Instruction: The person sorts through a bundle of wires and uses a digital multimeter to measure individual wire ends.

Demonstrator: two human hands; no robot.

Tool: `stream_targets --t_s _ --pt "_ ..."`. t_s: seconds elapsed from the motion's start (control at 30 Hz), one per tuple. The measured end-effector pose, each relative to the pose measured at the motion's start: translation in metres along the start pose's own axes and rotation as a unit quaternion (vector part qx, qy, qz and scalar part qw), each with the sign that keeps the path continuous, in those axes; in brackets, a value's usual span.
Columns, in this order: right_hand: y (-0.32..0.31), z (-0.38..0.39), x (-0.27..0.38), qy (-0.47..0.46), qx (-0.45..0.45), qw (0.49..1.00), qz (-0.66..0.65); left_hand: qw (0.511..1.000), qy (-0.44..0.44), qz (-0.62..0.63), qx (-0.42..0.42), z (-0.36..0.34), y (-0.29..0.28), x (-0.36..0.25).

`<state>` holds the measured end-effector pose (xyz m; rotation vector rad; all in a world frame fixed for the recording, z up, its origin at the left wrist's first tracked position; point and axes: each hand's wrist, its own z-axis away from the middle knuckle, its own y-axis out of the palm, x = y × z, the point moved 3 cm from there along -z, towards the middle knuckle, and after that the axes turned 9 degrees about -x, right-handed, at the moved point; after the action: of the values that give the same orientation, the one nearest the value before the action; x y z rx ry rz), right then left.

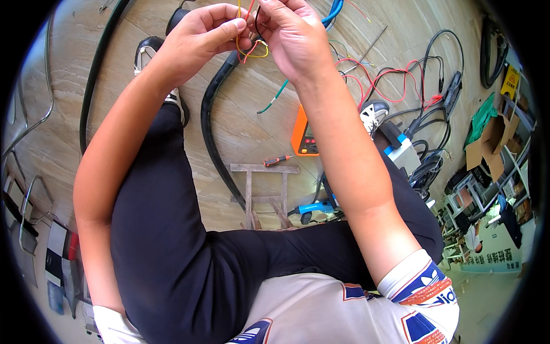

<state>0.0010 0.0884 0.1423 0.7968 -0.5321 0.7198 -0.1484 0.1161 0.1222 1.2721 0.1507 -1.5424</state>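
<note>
A small bundle of thin wires (252, 49), yellow and red, hangs in a loop at the top of the view, held up between both hands above the floor (240, 114). The left hand (200, 34) is closed on the wires, its thumb pressed flat along them against the curled fingers. The right hand (295, 37) meets it from the other side, fingers bunched and pinching the upper strands (just which strand each fingertip grips cannot be made out). The two hands touch at the wires.

Just below the wires, a thick black cable (213, 114) curves down across the pale wood-grain floor. Right of the cable and below the wires lies a short green wire (274, 97). Further below the wires, partly behind the right forearm, sits an orange meter (302, 137), and just left of the meter's lower corner lies a small screwdriver (278, 160) with a red and black handle. Below that stands a low wooden stool (264, 192), seen from above, and to the stool's right a blue-handled tool (315, 206) rests on the floor.

Right of the wires, well apart from them, loose red leads (395, 80) and black leads (435, 63) tangle over the floor. Left of the wires, a shoe (148, 51) shows beyond the person's knee, which is in dark trousers (172, 229).
</note>
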Motion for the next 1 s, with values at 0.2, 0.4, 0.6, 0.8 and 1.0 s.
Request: stream_targets --t_s 0.2,0.4,0.6,0.8,1.0 --pt "-0.001 0.0 -0.001 0.007 0.015 0.999 -0.028 1.0 -0.004 0.009 0.005 0.0 0.0 0.001" --pt "-0.001 0.0 -0.005 -0.005 0.008 0.999 -0.043 1.0 -0.008 -0.006 0.014 0.0 -0.001 0.003" --pt "-0.001 -0.002 -0.011 -0.018 -0.008 1.0 -0.01 1.0 -0.001 -0.019 -0.004 0.002 0.004 0.0" --pt "0.002 -0.001 -0.015 -0.03 -0.022 0.999 0.032 1.0 -0.006 -0.021 0.006 0.004 0.003 0.002" --pt "0.006 0.003 -0.012 -0.125 -0.059 0.98 0.142 1.0 -0.027 -0.011 0.005 0.004 0.006 0.001"
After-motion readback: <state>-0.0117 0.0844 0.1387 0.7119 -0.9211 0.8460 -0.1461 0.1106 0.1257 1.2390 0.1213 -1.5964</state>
